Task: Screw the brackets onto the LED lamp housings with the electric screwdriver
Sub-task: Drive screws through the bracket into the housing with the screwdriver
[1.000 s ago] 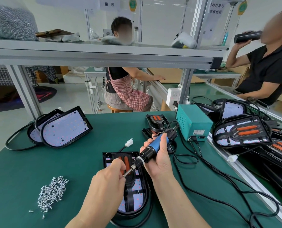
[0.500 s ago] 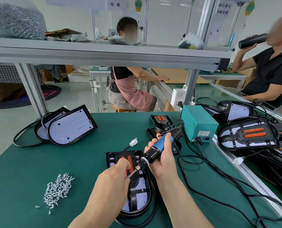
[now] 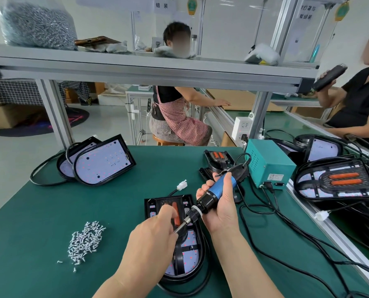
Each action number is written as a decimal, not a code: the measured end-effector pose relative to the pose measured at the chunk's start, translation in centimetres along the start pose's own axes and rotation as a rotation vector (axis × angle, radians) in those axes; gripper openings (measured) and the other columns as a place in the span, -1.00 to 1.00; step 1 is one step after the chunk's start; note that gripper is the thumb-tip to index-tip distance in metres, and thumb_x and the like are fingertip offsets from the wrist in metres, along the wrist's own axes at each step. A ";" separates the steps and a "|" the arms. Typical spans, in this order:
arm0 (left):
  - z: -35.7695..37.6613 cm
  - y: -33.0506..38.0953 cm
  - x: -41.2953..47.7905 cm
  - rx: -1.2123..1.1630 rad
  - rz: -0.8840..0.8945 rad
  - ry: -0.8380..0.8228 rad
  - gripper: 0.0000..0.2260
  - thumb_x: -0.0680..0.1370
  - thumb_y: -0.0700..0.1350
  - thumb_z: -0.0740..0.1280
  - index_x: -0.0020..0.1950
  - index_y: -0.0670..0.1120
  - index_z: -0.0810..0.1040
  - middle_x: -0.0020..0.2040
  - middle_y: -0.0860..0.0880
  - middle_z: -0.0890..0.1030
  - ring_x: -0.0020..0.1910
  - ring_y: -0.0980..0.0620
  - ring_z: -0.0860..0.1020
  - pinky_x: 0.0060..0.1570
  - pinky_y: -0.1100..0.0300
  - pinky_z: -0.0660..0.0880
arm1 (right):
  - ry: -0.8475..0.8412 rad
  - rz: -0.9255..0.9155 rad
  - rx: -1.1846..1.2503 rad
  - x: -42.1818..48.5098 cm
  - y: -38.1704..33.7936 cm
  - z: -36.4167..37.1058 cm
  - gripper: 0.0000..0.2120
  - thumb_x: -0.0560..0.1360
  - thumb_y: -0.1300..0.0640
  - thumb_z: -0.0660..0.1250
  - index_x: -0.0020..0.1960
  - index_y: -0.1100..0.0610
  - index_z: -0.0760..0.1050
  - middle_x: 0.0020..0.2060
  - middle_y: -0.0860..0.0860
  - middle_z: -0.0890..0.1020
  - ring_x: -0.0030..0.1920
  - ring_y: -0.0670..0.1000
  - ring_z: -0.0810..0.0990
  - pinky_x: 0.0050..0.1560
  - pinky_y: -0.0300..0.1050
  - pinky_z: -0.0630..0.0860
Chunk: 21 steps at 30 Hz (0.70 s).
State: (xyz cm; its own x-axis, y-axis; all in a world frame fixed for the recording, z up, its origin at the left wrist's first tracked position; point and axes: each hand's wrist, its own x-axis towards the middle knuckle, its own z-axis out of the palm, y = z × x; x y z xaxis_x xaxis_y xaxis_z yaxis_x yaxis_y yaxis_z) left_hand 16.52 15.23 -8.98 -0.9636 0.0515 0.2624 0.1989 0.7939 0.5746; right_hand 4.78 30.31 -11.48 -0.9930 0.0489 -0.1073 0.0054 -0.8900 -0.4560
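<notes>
A factory assembly line: green-matted counter, aluminium-frame shelf, black LED lamp housings stacked at right, seated workers behind.

Screw pile left of lamp housing; power box right-behind.

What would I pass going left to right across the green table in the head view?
pile of small silver screws → black D-shaped lamp housing at centre → teal metal box → black lamp housing with two orange strips
</notes>
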 end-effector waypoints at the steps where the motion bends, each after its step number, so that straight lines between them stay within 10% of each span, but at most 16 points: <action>1: 0.0 -0.1 0.0 -0.020 0.000 0.007 -0.78 0.55 -0.08 0.35 0.09 0.11 0.36 -0.20 0.14 0.57 -0.19 0.10 0.53 -0.07 0.07 0.52 | -0.004 -0.002 0.002 0.0 0.0 0.0 -0.54 0.46 -0.16 0.43 0.17 0.09 0.39 -0.31 -0.01 0.49 -0.36 -0.06 0.45 -0.26 -0.19 0.48; 7: -0.4 -2.6 1.1 -0.306 -0.246 0.398 -0.82 0.48 0.12 0.40 0.01 0.09 0.53 -0.11 0.11 0.59 -0.12 0.21 0.54 -0.11 0.23 0.44 | -0.012 -0.012 -0.002 -0.1 -0.3 0.0 -0.56 0.51 -0.16 0.40 0.19 0.11 0.39 -0.29 -0.01 0.50 -0.35 -0.06 0.47 -0.26 -0.19 0.51; 14: 0.7 -5.4 2.5 -0.572 -0.622 -0.038 -0.35 0.21 0.43 0.43 0.08 0.01 0.49 -0.12 -0.04 0.65 -0.33 0.04 0.58 -0.48 0.24 0.43 | -0.037 -0.107 -0.133 -1.3 -0.8 1.7 -0.56 0.48 -0.16 0.39 0.19 0.12 0.43 -0.32 -0.03 0.52 -0.37 -0.09 0.50 -0.31 -0.24 0.53; 21: 1.3 -5.5 3.1 -0.561 -0.588 -0.107 -0.38 0.17 0.33 0.51 0.08 0.00 0.54 -0.05 0.02 0.69 -0.08 0.00 0.67 -0.08 0.00 0.64 | -0.188 -0.266 -0.400 -4.5 -0.2 5.7 -0.70 0.53 -0.13 0.36 0.07 0.08 0.49 -0.36 0.01 0.51 -0.40 -0.02 0.47 -0.28 -0.16 0.50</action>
State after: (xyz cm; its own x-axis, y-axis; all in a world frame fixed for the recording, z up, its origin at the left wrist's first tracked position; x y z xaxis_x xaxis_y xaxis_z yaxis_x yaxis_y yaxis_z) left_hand 12.24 11.81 -12.40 -0.9444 -0.1987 -0.2619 -0.3119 0.2897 0.9049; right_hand 8.63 27.68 -5.91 -0.9701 0.1348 0.2021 -0.2418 -0.6129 -0.7522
